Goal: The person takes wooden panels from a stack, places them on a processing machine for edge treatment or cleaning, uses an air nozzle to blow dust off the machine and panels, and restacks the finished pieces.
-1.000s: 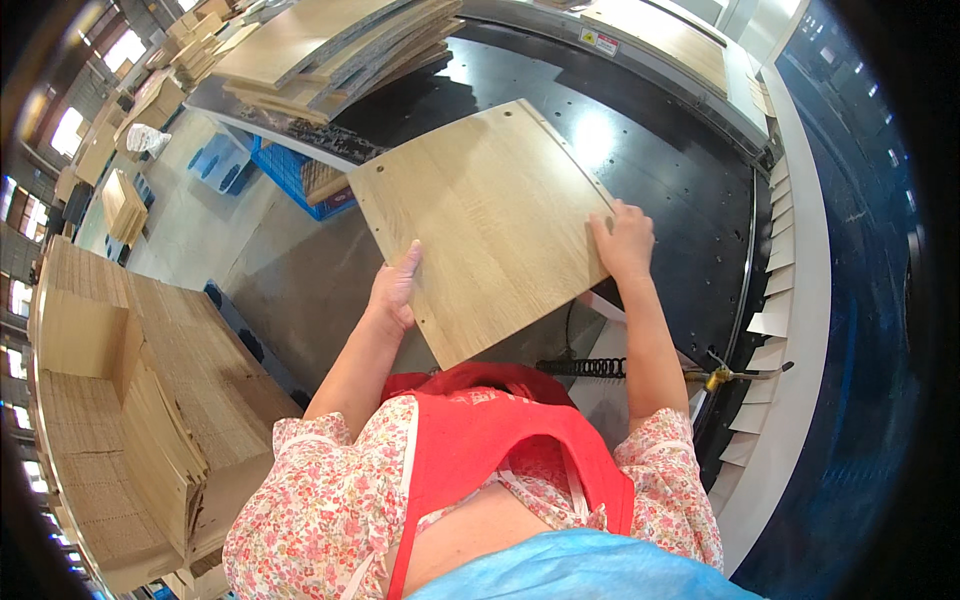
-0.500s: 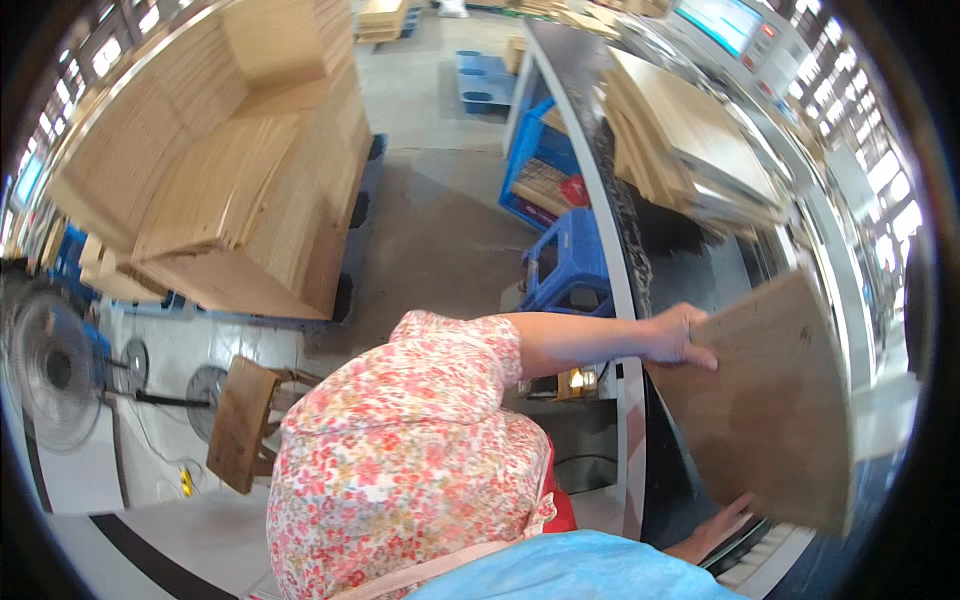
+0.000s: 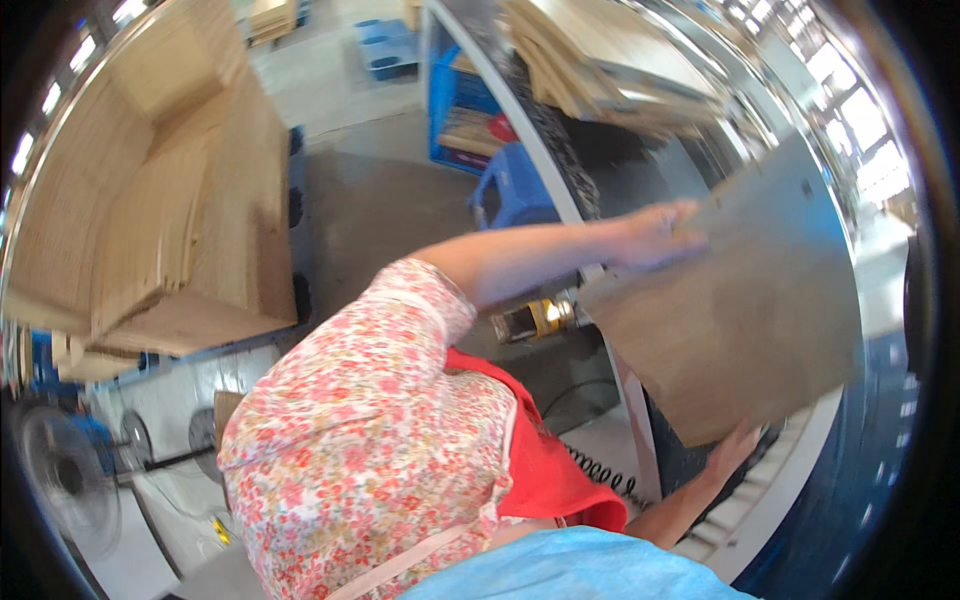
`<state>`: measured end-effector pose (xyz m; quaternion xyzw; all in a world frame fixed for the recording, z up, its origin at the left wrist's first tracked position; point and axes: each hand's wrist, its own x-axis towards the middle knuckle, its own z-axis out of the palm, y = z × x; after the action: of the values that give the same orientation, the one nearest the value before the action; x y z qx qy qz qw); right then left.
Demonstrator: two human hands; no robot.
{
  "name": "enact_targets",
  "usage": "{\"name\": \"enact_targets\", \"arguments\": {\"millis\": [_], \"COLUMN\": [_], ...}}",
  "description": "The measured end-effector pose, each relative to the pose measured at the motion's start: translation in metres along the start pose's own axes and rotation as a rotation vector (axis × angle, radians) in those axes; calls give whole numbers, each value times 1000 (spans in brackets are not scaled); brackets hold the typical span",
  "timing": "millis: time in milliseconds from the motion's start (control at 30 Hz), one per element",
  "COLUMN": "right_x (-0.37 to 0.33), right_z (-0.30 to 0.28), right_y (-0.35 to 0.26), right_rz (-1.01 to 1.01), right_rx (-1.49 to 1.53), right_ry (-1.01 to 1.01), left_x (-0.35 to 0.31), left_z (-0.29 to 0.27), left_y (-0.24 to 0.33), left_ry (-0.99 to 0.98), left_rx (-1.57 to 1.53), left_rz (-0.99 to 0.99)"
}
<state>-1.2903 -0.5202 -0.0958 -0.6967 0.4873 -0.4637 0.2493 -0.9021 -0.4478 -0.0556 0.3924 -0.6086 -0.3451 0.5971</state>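
A wide, flat wooden board (image 3: 740, 300) with a greyish-brown face is held tilted at the right of the view, over the work table. My left hand (image 3: 660, 235) grips its upper left edge, the fingers blurred by motion. At the board's lower edge my right hand (image 3: 735, 450) is closed on it, with part of the fingers hidden behind the board. Below the board, near my right hand, runs a row of pale rollers (image 3: 745, 500) along the table side.
Stacked pale boards (image 3: 620, 60) lie farther along the dark table. A blue stool (image 3: 515, 190) and a blue crate (image 3: 465, 110) stand beside it. At the left, a large stack of wooden panels (image 3: 200, 200) sits on a blue pallet; a fan (image 3: 70, 480) stands nearer.
The board has swung up in the view, and more of its face shows. Both hands have moved with it, still holding on. My head view has shifted too.
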Motion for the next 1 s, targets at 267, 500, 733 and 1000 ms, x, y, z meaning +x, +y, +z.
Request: {"name": "enact_targets", "arguments": {"millis": [267,500,733,1000], "right_x": [20,54,75,64], "right_z": [-61,-88,-87,-72], "right_y": [35,-5,46,-25], "right_rz": [-351,51,219,-30], "right_rx": [449,1020,377,780], "right_ry": [-46,-536,-190,63], "left_x": [36,57,47,36], "left_z": [-12,12,11,-1], "left_y": [25,32,-3,30], "left_ry": [-160,-152,-40,26], "left_rx": [-148,-439,-524,-832], "left_rz": [52,-284,-664,-87]}}
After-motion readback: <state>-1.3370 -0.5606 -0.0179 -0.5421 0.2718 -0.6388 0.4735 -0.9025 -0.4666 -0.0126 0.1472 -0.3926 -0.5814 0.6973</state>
